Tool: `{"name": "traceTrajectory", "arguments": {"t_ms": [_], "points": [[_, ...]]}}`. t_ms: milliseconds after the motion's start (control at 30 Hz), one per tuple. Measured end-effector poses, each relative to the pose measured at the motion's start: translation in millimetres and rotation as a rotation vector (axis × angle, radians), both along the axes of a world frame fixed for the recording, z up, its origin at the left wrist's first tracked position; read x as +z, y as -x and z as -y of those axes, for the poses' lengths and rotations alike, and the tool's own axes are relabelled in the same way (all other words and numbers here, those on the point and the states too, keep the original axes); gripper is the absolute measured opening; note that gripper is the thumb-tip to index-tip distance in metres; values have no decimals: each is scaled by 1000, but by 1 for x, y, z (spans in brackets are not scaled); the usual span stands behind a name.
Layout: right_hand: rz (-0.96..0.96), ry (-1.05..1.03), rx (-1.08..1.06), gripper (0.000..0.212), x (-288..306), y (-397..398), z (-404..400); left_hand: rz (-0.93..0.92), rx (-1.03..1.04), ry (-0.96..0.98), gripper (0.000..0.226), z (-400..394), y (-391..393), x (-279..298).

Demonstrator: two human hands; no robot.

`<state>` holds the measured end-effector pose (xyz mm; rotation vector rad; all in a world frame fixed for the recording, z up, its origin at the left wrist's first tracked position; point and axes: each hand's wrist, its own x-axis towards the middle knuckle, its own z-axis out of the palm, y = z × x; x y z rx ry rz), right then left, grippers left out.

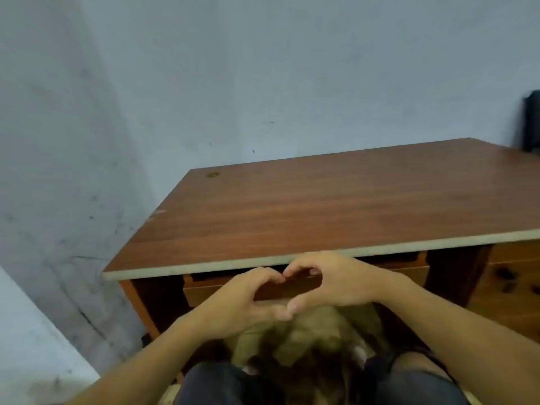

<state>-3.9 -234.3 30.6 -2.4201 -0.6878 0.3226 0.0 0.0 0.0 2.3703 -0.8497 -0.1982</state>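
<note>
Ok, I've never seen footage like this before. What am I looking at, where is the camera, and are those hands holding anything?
There is one picture, from a wide-angle camera worn on a person's head, looking forward and down. No machine is involved: the two bare arms coming in from below are the wearer's own. The left hand and right hand curve so that fingertips meet on top and thumbs meet below, making a heart shape. They hold nothing. Behind them is a reddish wooden desk against a grey wall. At its far right corner stands a dark object, cut off and too blurred to identify. A drawer sits under the desktop.
</note>
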Motion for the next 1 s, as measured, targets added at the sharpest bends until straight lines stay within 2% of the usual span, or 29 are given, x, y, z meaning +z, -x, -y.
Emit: {"name": "traceTrajectory", "arguments": {"t_ms": [100,200,233,267,333,433,500,567,733,1000], "points": [[-34,76,51,87,-17,-4,-7,-40,15,-45,83,-4,-4,-20],[-54,132,178,97,-40,-26,-5,-20,1,-216,103,-2,-30,-45],[-52,170,207,98,-44,-33,-4,61,-11,-294,105,-1,-37,-53],[-40,202,227,99,-48,-38,-4,223,-24,-365,105,-4,-45,-63],[-35,233,243,104,-60,-48,-3,307,-18,-437,104,-9,-53,-75],[-78,220,224,114,-72,-61,-4,299,-27,-327,101,-8,-57,-89],[-90,236,218,118,-82,-67,-5,175,-11,-301,104,-8,-56,-95],[-67,192,207,116,-90,-69,-4,158,7,-302,101,-6,-60,-94],[-171,-20,125,104,-91,-76,5,128,56,-171,89,0,-63,-88],[-203,100,87,106,-86,-67,2,76,104,-209,108,3,-49,-84]]}}
